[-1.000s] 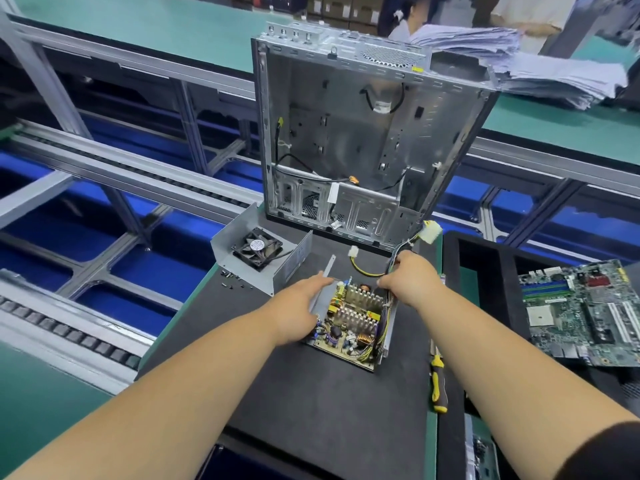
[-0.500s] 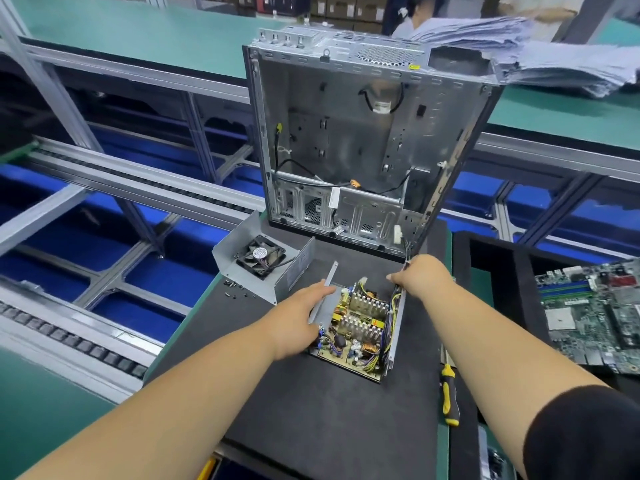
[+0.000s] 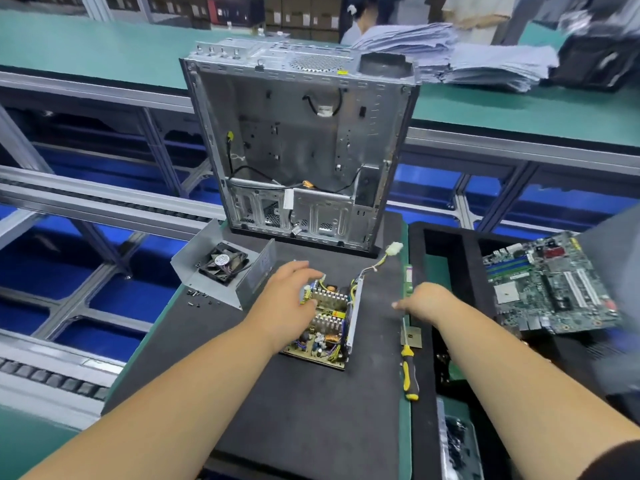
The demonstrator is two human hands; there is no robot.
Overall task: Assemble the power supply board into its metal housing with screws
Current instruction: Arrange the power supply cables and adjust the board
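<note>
We're early on: the power supply board [image 3: 325,320] sits in its open metal tray on the mat, our left hand [image 3: 287,299] resting on it, fingers loosely spread. Our right hand [image 3: 427,301] hangs empty near the screwdriver [image 3: 408,368]. Fan housing [image 3: 221,268] and loose screws [image 3: 198,296] wait alongside, nothing fastened yet.

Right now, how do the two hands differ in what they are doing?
The left hand rests on the power supply board; the right hand touches no part and hovers over the black mat. The left hand is over the board; the right hand is near the screwdriver. Both are open, palms down.
</note>
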